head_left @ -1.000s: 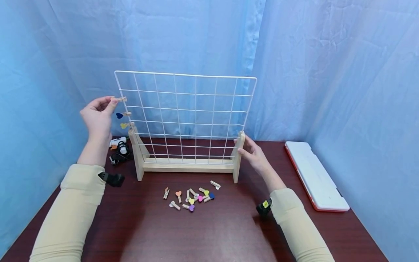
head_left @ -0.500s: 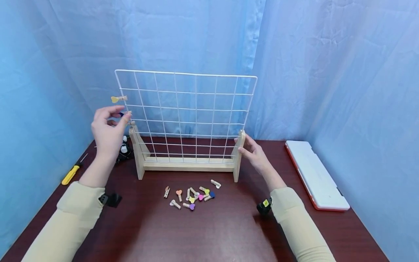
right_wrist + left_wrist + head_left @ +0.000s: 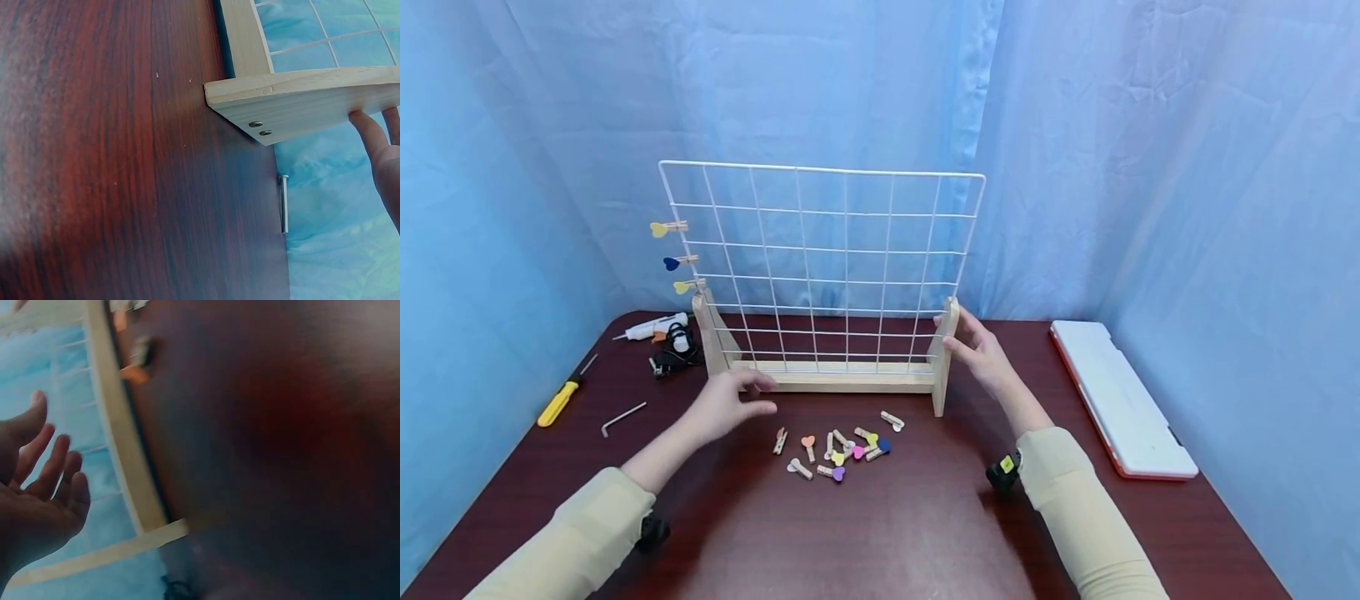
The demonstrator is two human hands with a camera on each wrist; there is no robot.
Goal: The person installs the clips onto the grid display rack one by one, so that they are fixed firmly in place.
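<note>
On the worktop [image 3: 880,533], a wire grid [image 3: 846,249] sits in a wooden stand [image 3: 842,377], which the right hand [image 3: 981,354] clasps, presumably steadying it. The left hand [image 3: 726,404]'s grip, empty, is near scattered heart pegs [image 3: 838,459]; three clasp the grid's left edge, likely spaced against overlap.

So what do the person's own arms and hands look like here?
The left hand and right hand are bare, without gloves. The left sleeve and right sleeve are pale beige. By the left wrist is a small black device; by the right, a second black device with a yellow patch.
</note>
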